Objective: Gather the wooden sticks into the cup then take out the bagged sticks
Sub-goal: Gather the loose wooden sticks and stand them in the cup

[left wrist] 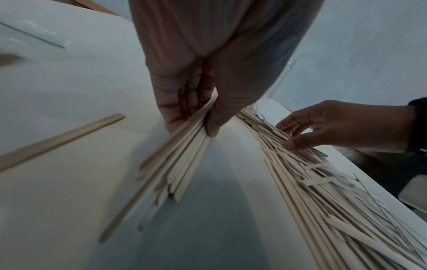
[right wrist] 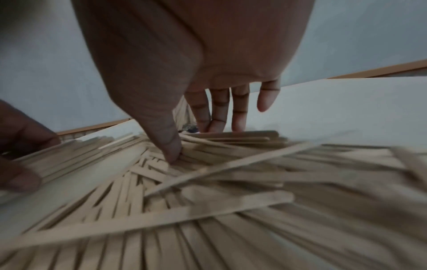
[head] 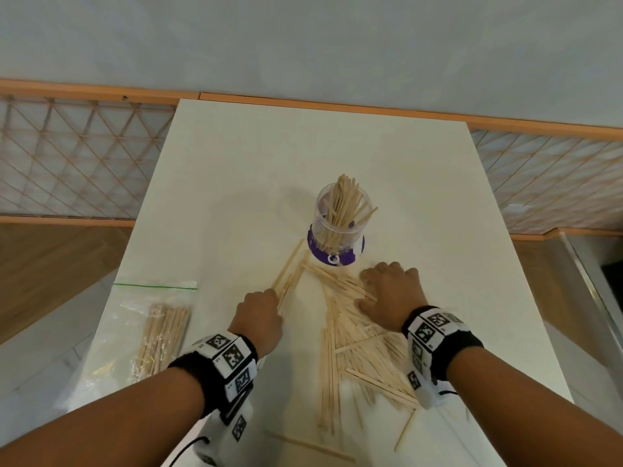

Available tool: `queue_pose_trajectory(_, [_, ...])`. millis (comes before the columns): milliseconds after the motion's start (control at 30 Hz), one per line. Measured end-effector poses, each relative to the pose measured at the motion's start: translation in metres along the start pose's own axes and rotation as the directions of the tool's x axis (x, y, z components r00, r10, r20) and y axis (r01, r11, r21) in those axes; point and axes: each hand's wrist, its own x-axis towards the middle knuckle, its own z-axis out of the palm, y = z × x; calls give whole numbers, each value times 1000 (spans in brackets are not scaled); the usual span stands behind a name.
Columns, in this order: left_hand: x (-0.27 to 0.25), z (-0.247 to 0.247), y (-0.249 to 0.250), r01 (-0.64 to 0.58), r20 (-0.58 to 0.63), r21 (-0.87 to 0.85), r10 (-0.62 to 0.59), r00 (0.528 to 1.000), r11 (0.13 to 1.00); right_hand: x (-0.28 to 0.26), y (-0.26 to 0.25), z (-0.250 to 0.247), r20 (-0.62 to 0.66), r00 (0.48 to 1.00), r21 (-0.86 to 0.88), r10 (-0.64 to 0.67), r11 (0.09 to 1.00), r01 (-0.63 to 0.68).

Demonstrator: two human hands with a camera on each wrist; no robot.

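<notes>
A clear cup (head: 337,227) with a purple base stands mid-table, holding several upright wooden sticks. A wide pile of loose sticks (head: 357,352) lies in front of it. My left hand (head: 261,315) pinches a bundle of sticks (head: 290,274) between thumb and fingers; the left wrist view shows that bundle (left wrist: 182,157) fanning out from the grip. My right hand (head: 391,291) lies spread on the pile's far end, with thumb and fingertips (right wrist: 173,151) pressing on the sticks. A clear zip bag of sticks (head: 158,335) lies at the table's left edge.
The white table (head: 337,150) has its near-left and right edges close to the work. A single stick (head: 310,446) lies near the front edge. A lattice railing (head: 77,156) runs behind the table against a pale wall.
</notes>
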Motion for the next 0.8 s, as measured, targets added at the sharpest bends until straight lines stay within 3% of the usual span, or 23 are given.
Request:
queue_pose_trajectory(167, [-1, -2, -6, 6, -19, -12, -6, 1000, 1000, 13, -16, 0, 20, 987, 79, -160, 984, 158])
queue_pose_trajectory(267, [3, -6, -11, 19, -33, -67, -21, 999, 998, 20, -23, -6, -18, 977, 281, -211, 937, 207])
queue_pose_trajectory(367, [7, -15, -15, 56, -60, -142, -65, 996, 988, 27, -32, -14, -61, 970, 358, -236, 902, 242])
queue_pose_trajectory(500, [14, -27, -14, 61, -78, -308, -89, 993, 950, 38, -48, -28, -64, 967, 430, -249, 867, 251])
queue_pose_trajectory(600, [16, -33, -10, 90, -67, -543, -150, 986, 835, 47, -62, -33, -143, 955, 493, -259, 819, 295])
queue_pose_trajectory(800, [11, -42, -1, -21, -238, -613, -159, 958, 790, 51, -90, -38, -284, 945, 629, -162, 712, 311])
